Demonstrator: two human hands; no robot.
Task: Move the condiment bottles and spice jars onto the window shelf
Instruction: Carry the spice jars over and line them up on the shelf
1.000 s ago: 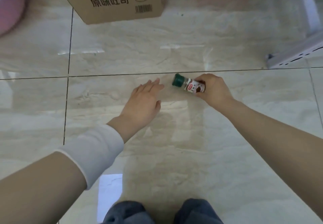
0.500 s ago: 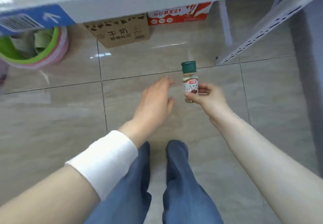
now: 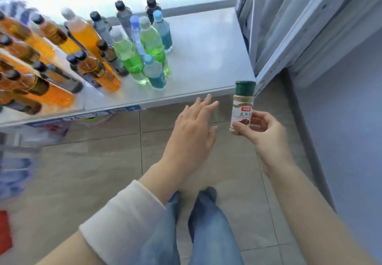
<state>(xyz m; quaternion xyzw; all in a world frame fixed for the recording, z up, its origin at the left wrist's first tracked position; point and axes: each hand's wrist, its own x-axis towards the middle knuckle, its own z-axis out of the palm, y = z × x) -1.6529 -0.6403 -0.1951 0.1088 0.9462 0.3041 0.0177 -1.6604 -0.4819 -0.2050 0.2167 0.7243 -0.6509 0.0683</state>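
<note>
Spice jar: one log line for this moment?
right hand: grips spice jar upright | left hand: open, empty | window shelf: jar not yet placed

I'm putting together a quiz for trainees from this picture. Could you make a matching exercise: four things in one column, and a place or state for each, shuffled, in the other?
1. spice jar
2. left hand
3. green bottles
4. right hand

A. standing on the window shelf
B. pinches the jar's lower part
C. fingers straight, holding nothing
D. held upright, off the shelf

Pairs: 1-D; 2-C; 3-A; 4-B
</note>
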